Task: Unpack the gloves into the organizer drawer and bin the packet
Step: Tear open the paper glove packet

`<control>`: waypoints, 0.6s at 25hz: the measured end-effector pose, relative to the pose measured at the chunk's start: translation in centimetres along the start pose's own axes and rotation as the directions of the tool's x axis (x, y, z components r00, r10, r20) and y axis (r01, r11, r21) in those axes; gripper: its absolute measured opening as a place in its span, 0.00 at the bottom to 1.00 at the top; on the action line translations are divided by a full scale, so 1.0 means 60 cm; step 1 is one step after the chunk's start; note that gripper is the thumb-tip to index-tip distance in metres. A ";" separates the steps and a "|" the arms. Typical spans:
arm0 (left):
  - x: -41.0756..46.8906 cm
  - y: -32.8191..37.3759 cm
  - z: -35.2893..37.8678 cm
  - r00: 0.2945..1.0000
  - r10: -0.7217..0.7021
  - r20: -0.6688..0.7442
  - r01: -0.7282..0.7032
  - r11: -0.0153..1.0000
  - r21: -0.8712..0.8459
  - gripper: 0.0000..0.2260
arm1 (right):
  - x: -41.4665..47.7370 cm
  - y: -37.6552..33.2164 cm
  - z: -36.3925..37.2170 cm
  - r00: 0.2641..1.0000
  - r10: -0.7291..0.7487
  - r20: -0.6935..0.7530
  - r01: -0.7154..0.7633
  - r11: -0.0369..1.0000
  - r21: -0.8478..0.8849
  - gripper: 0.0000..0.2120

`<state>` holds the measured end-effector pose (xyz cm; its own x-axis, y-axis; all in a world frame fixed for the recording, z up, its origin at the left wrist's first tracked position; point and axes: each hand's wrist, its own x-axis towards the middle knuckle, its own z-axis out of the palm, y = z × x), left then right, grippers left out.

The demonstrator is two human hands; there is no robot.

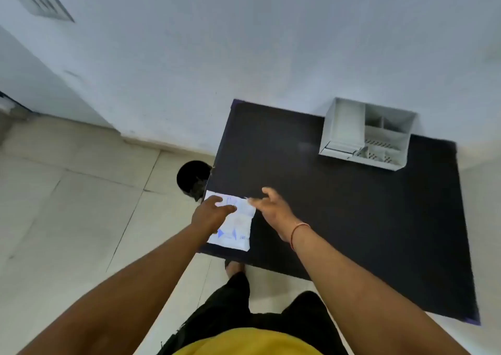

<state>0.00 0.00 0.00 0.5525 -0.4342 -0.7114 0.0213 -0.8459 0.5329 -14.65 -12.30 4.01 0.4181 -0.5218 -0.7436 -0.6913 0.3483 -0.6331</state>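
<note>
A white glove packet [236,228] with blue print lies at the near left corner of the black table [352,208]. My left hand [210,213] rests on its left part, fingers laid flat across the top. My right hand [271,205] pinches the packet's top right corner between thumb and fingers. The white organizer [349,127] stands at the table's far side against the wall, its drawer [379,155] pulled out and perforated inside. A black bin [191,177] sits on the floor just left of the table.
A pale wall runs behind the table. Beige floor tiles [81,205] spread to the left. My foot [234,268] shows under the table's near edge.
</note>
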 end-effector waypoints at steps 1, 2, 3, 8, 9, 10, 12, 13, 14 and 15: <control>0.005 -0.008 -0.001 0.997 -0.078 0.000 0.077 0.997 -0.030 0.27 | 0.014 0.007 0.012 0.997 0.075 0.017 -0.075 0.997 -0.011 0.31; 0.012 -0.014 0.000 0.989 -0.148 0.014 0.148 0.988 -0.037 0.27 | 0.030 0.014 0.022 0.989 0.147 0.015 -0.147 0.989 -0.003 0.28; 0.014 -0.029 0.002 0.982 -0.186 0.032 0.187 0.982 -0.034 0.26 | 0.036 0.028 0.034 0.975 0.220 0.023 -0.220 0.976 -0.006 0.25; 0.033 -0.059 0.007 0.966 -0.239 0.094 0.251 0.956 -0.154 0.23 | 0.060 0.044 0.077 0.944 0.311 0.109 -0.326 0.930 0.171 0.05; 0.032 -0.052 0.006 0.963 -0.239 0.124 0.259 0.949 -0.179 0.22 | 0.064 0.036 0.081 0.951 0.284 0.122 -0.301 0.941 0.156 0.04; 0.030 -0.044 0.005 0.957 -0.241 0.164 0.275 0.933 -0.232 0.22 | 0.065 0.027 0.081 0.968 0.228 0.104 -0.238 0.966 0.098 0.03; 0.022 -0.011 -0.005 0.922 -0.251 0.293 0.367 0.806 -0.465 0.27 | 0.053 -0.004 0.064 0.998 -0.036 0.047 0.045 0.982 -0.183 0.02; 0.019 0.008 -0.014 0.893 -0.231 0.385 0.432 0.680 -0.593 0.32 | 0.038 -0.020 0.048 0.971 -0.234 0.050 0.236 0.902 -0.360 0.03; 0.016 0.029 -0.026 0.867 -0.172 0.468 0.478 0.558 -0.679 0.37 | 0.020 -0.032 0.030 0.899 -0.428 0.091 0.411 0.755 -0.511 0.05; 0.011 0.050 -0.038 0.847 -0.096 0.522 0.498 0.487 -0.718 0.38 | -0.002 -0.044 0.011 0.806 -0.571 0.156 0.526 0.571 -0.630 0.08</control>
<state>2.34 -2.11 2.18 0.0309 -0.4481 -0.8935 0.8834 -0.4059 0.2342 -12.51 -12.64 5.61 0.8236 -0.4981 -0.2712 -0.5459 -0.5663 -0.6175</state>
